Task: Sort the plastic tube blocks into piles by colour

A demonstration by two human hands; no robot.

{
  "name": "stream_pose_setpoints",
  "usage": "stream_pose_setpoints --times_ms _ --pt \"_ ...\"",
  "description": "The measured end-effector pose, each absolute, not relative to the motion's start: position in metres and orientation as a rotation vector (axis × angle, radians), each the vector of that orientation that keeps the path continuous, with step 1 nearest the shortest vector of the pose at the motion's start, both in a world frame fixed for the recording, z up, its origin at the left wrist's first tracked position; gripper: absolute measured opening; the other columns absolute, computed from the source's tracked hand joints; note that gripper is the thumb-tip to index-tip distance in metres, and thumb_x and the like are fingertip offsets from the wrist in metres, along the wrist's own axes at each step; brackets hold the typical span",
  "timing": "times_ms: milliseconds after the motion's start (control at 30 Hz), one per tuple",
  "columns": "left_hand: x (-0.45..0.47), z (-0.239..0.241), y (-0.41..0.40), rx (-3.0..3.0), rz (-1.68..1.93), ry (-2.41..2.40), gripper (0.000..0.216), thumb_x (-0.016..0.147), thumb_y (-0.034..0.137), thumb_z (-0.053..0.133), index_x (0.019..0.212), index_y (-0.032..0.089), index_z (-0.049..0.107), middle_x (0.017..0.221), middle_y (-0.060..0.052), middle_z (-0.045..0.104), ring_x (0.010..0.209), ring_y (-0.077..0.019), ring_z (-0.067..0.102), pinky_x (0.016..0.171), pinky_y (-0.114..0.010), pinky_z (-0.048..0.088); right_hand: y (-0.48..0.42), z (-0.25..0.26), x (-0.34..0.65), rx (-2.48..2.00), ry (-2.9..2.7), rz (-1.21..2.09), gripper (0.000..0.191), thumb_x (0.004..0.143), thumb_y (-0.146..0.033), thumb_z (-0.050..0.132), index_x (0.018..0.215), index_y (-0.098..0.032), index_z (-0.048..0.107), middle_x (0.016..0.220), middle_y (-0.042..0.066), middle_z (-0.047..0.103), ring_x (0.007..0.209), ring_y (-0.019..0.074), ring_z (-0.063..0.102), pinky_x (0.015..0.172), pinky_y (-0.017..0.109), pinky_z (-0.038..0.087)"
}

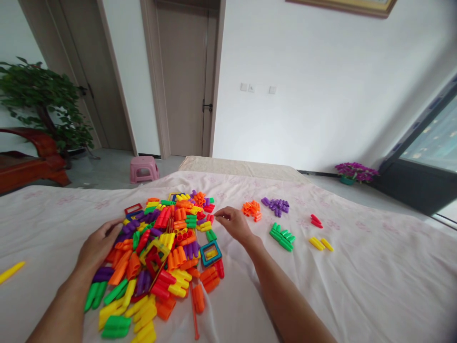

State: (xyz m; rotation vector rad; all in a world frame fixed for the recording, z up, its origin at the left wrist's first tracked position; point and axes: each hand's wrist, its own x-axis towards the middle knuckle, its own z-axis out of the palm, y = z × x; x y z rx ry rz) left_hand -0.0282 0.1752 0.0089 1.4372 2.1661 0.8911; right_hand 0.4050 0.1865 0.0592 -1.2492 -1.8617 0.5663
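Note:
A big heap of bright plastic tube-shaped toy pieces lies on a pale pink bedsheet. My left hand rests flat on the heap's left edge, fingers spread over purple and orange pieces. My right hand reaches to the heap's right edge, its fingertips pinched together at a small red piece. Sorted little groups lie to the right: orange pieces, purple pieces, green pieces, red pieces and yellow pieces.
A lone yellow piece lies at the sheet's far left. Beyond the bed stand a pink stool, a wooden door, a potted plant beside a red wooden seat, and purple flowers near a dark window.

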Motion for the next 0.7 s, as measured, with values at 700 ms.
stream_pose_setpoints --times_ms 700 --pt "-0.027 0.009 0.176 1.455 0.945 2.138 0.054 0.091 0.057 0.042 0.128 0.023 0.062 0.127 -0.008 0.068 0.115 -0.0257 0.063 0.099 -0.035 0.046 0.163 0.059 0.347 -1.15 -1.868 0.928 0.008 0.09 -0.024 0.059 0.093 -0.019 0.065 0.08 -0.001 0.065 0.074 0.0134 0.063 0.069 0.024 0.046"
